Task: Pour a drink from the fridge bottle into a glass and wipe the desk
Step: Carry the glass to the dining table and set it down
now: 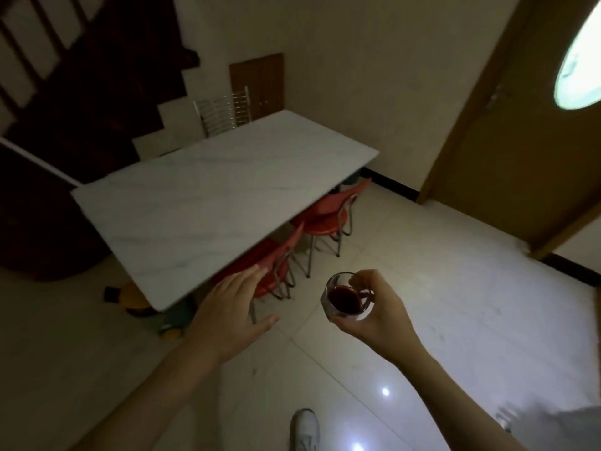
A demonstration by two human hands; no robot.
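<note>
The right hand [374, 315] grips a small glass [347, 301] from below and around the side, fingers curled about its wall, dark red drink filling it well up. The left hand [227, 315] hangs free with fingers spread and straight, holding nothing, reaching toward the near corner of the white marble-patterned desk [211, 203]. The glass looks light but brittle and smooth, and the drink could slop; a low hold on the wall, kept level, seems safest. Red chairs [325, 219] stand tucked beneath the desk
</note>
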